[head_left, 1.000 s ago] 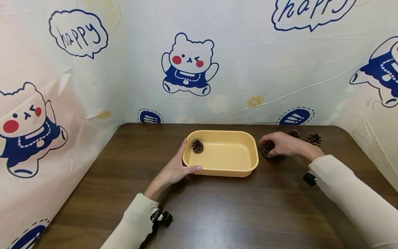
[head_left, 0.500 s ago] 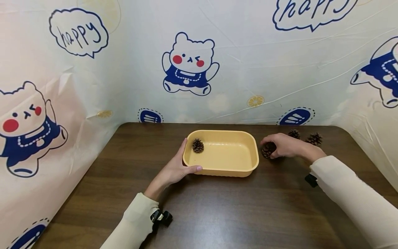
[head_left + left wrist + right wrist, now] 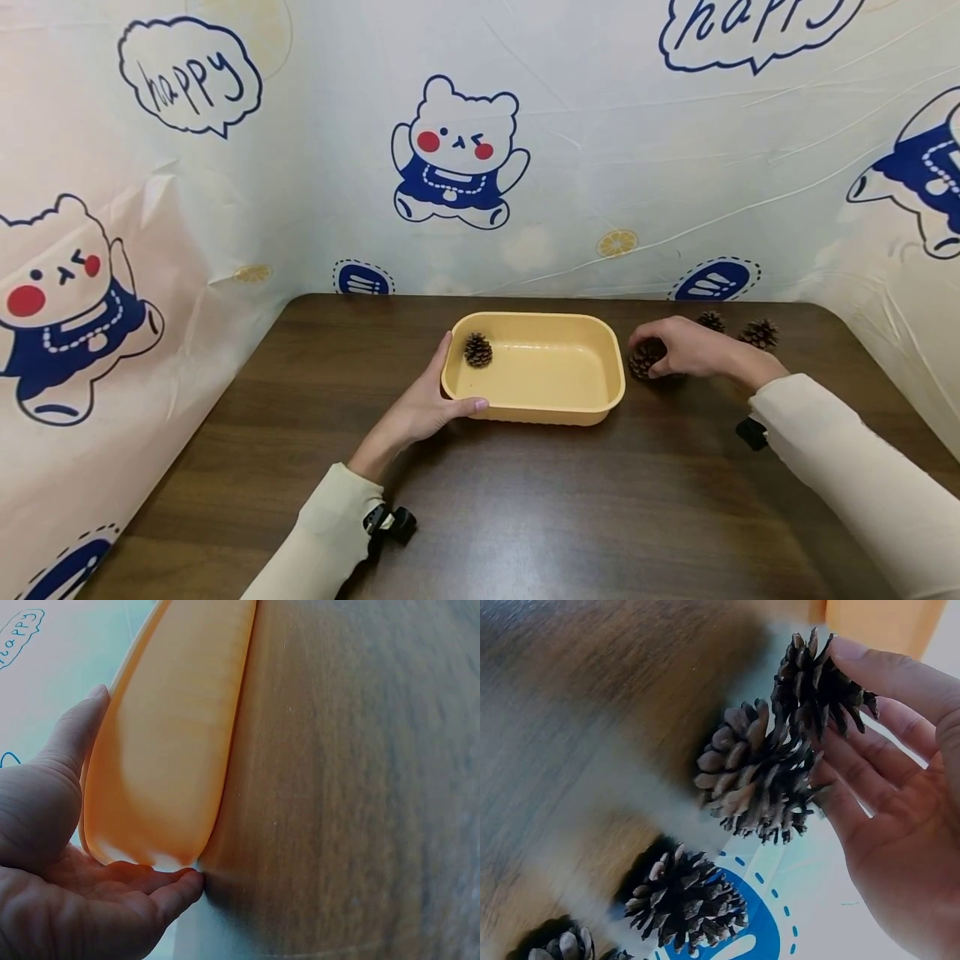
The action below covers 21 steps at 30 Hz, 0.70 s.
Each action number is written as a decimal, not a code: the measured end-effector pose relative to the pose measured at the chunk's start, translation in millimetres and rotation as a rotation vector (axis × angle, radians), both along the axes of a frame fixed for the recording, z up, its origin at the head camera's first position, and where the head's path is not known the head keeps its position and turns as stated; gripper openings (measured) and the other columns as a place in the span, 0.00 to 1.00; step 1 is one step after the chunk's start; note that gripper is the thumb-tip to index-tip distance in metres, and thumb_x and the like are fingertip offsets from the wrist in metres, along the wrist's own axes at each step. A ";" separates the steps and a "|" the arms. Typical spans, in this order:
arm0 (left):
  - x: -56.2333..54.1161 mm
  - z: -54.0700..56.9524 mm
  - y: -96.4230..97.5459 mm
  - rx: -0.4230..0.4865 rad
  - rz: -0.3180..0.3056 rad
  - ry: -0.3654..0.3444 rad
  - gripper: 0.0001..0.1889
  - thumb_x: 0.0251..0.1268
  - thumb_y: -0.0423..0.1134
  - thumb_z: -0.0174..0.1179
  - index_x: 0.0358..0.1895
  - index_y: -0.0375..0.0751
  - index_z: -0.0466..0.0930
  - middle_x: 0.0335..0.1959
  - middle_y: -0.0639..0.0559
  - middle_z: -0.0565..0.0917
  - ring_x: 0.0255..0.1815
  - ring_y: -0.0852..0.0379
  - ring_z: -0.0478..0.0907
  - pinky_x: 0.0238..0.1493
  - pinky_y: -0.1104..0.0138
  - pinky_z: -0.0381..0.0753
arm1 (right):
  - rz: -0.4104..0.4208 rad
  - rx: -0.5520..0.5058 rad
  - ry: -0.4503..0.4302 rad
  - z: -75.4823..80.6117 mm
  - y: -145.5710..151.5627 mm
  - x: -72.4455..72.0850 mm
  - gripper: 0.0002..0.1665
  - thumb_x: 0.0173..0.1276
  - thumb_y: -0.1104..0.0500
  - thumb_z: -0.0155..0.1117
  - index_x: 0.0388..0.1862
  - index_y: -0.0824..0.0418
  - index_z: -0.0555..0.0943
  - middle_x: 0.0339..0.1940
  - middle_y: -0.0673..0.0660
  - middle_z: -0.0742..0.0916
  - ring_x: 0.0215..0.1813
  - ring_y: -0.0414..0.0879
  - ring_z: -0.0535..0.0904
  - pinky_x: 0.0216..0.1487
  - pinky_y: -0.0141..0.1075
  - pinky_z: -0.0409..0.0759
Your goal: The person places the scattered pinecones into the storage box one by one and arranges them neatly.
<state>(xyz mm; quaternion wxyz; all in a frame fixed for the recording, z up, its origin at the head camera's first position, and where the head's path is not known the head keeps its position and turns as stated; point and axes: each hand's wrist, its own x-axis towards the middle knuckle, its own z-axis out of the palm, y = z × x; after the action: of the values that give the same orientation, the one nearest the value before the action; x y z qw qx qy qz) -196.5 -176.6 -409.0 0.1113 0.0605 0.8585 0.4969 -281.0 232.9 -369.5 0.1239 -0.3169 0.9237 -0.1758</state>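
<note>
My left hand (image 3: 423, 404) grips the left end of a yellow plastic basin (image 3: 540, 412), thumb along the front wall and fingers at the side; the left wrist view shows the basin's wall (image 3: 172, 727) between thumb and fingers. One pine cone (image 3: 477, 351) lies inside, near the basin's left end. Right of the basin, my right hand (image 3: 686, 346) pinches a second pine cone (image 3: 817, 686) between thumb and fingers, close above the table. Another pine cone (image 3: 754, 776) sits right beside the held one, by the fingertips; the hand mostly hides it in the head view.
Two more pine cones stand behind the right hand, one at the back (image 3: 711, 322) and one farther right (image 3: 759, 334). Everything rests on a dark brown wooden table (image 3: 525, 508). A printed cloth (image 3: 570, 167) hangs along the table's back and sides.
The right hand shifts only slightly about the pine cone, staying at the same spot right of the basin. The left hand and the basin have not visibly moved.
</note>
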 end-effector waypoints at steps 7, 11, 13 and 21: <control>0.5 1.5 0.0 0.006 -0.010 0.007 0.68 0.60 0.46 0.78 0.87 0.53 0.27 0.88 0.44 0.46 0.76 0.44 0.67 0.81 0.49 0.59 | -0.011 -0.047 0.027 4.8 -0.2 -0.3 0.22 0.62 0.65 0.78 0.56 0.64 0.86 0.54 0.61 0.90 0.58 0.58 0.84 0.58 0.57 0.82; 1.0 1.7 0.0 0.006 -0.010 0.004 0.68 0.60 0.47 0.79 0.87 0.54 0.27 0.88 0.44 0.45 0.77 0.44 0.66 0.82 0.49 0.58 | -0.028 -0.056 0.024 8.0 -0.8 2.0 0.22 0.63 0.63 0.78 0.56 0.63 0.86 0.55 0.60 0.90 0.59 0.59 0.84 0.60 0.58 0.82; 0.9 1.7 0.0 0.004 -0.009 0.002 0.68 0.60 0.47 0.79 0.87 0.54 0.27 0.88 0.44 0.45 0.78 0.44 0.66 0.82 0.48 0.58 | -0.034 -0.057 0.025 9.7 -1.2 3.1 0.22 0.64 0.62 0.78 0.56 0.62 0.86 0.55 0.59 0.90 0.59 0.59 0.84 0.59 0.58 0.82; 0.7 0.4 -0.7 0.012 -0.016 0.009 0.68 0.60 0.47 0.78 0.87 0.54 0.27 0.88 0.43 0.46 0.76 0.44 0.67 0.81 0.50 0.60 | -0.059 -0.061 0.033 14.0 -2.4 4.0 0.22 0.66 0.60 0.78 0.57 0.63 0.86 0.55 0.59 0.90 0.54 0.53 0.85 0.55 0.53 0.84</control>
<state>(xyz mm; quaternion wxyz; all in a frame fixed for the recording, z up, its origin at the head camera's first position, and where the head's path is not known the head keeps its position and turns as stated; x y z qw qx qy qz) -195.8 -177.3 -408.6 0.1111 0.0703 0.8554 0.5009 -277.0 230.5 -355.5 0.0936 -0.2962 0.9287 -0.2023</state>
